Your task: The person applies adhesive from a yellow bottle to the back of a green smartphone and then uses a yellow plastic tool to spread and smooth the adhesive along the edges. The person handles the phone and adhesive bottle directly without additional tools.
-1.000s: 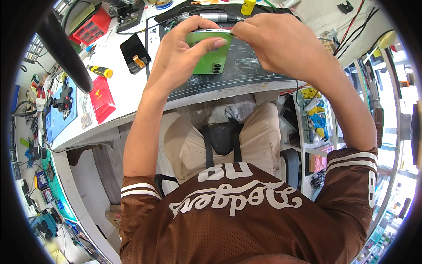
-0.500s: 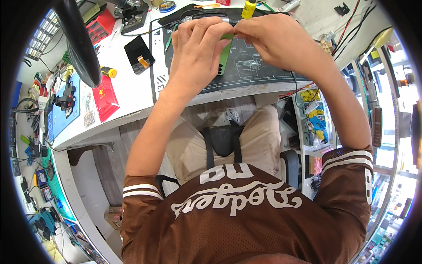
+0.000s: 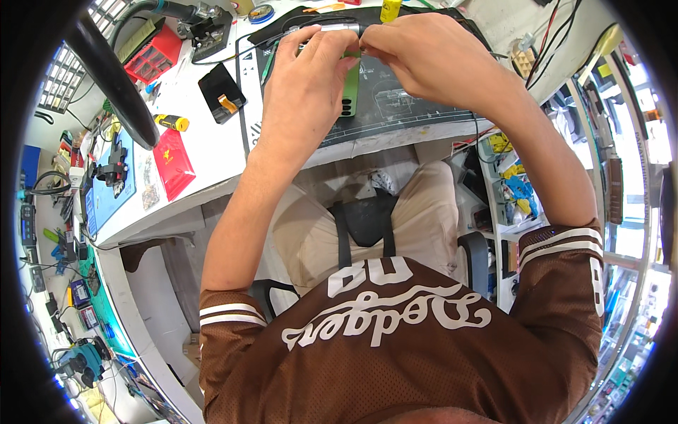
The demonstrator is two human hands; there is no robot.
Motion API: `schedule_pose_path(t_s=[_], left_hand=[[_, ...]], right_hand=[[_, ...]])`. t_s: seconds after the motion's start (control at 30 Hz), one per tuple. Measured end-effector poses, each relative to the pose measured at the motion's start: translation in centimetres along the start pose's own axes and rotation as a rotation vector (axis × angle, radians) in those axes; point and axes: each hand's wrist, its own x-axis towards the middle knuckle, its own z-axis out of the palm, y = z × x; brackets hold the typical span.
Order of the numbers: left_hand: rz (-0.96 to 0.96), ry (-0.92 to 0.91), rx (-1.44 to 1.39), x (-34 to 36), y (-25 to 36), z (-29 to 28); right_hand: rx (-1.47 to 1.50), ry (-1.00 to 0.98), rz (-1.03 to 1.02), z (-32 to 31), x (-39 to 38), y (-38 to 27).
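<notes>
Worn at head height, that left fisheye looks steeply down over the brown jersey (image 3: 402, 374) close below, toward the white workbench (image 3: 220, 150) farther off.

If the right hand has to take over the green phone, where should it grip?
Probably the green phone's long right edge, coming from the right: that edge looks bare below the right hand, while the left hand covers the left side. Keep off the camera lenses at the near end.
</notes>
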Motion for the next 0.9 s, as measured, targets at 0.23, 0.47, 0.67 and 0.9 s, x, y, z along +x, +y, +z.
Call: schedule_pose_path(t_s=[0.23, 0.47, 0.67, 0.9], left_hand=[[-0.066, -0.126, -0.089, 1.1, 0.1, -1.0], [-0.129, -0.208, -0.114, 1.4, 0.3, -1.3], [-0.118, -0.157, -0.135, 1.2, 0.4, -1.2], [-0.137, -0.242, -0.102, 1.6, 0.6, -1.8]], right_hand=[[0.158, -0.069, 0.126, -0.7, 0.4, 0.4], [0.357, 0.046, 0.171, 0.6, -1.0, 0.4], [0.159, -0.133, 0.248, -0.4, -0.1, -1.2], [0.337, -0.136, 0.166, -0.7, 1.4, 0.9]])
